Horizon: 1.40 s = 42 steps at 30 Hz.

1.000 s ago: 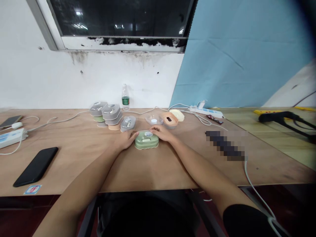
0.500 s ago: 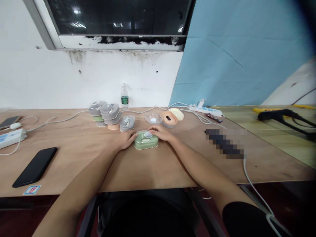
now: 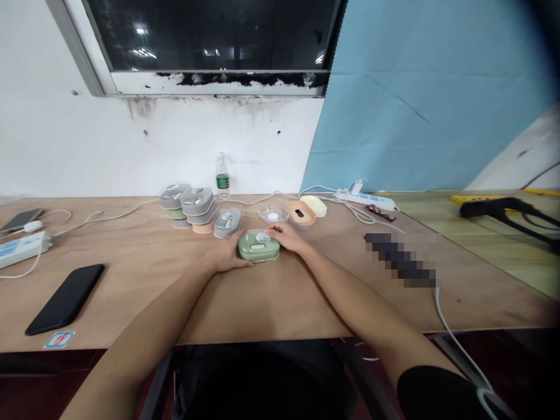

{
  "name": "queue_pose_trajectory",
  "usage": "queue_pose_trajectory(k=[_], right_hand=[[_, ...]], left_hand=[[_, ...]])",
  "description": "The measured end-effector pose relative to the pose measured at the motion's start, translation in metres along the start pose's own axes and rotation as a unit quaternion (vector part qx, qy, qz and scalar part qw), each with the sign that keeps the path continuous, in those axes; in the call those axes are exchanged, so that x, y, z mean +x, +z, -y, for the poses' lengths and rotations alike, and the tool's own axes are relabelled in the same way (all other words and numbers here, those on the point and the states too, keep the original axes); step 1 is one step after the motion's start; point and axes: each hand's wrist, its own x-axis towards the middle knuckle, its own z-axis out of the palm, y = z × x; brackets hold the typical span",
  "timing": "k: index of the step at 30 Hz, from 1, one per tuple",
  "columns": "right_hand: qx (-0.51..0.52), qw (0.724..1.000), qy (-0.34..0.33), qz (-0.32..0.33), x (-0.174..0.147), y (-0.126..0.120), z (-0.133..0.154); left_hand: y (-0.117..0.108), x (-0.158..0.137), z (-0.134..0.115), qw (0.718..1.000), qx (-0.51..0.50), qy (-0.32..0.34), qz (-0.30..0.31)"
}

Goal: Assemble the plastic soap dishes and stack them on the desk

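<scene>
A black smartphone [image 3: 65, 298] is set near the table's [image 3: 262, 312] front edge, left. Beyond it, the green lidded box [image 3: 258, 252], flat at table centre, is gripped at its left end by the left hand [image 3: 225, 254] and touched at its far right edge by the right hand [image 3: 285, 234], grip unclear; farther back, a gray lidded box [image 3: 227, 224], stacked boxes [image 3: 198, 203] and a bottle [image 3: 223, 179] are seen.

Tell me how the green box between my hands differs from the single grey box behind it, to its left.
Colour: the green box is light green; the single grey box is grey.
Handling: your left hand and right hand touch the green box; neither holds the grey box.
Pose: the green box lies lengthwise across the view; the grey box sits angled.
Both have rounded corners and a whitish sticker on top.
</scene>
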Motion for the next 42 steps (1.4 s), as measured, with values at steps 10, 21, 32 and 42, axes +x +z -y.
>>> queue_pose_trajectory(k=[10, 21, 32, 42], right_hand=[[0.016, 0.996, 0.039, -0.082, 0.002, 0.002, -0.007], [-0.136, 0.989, -0.044, -0.045, -0.001, 0.005, -0.005], [-0.208, 0.896, -0.132, -0.37, -0.001, -0.032, -0.004], [-0.23, 0.812, 0.212, -0.493, -0.005, -0.133, -0.09]], left_hand=[[-0.016, 0.002, -0.007, 0.978, 0.072, -0.012, -0.196], [-0.005, 0.006, 0.013, 0.932, 0.088, -0.214, -0.279], [-0.013, 0.015, 0.017, 0.91, 0.167, -0.211, -0.314], [-0.013, 0.002, 0.003, 0.943, 0.124, -0.04, -0.306]])
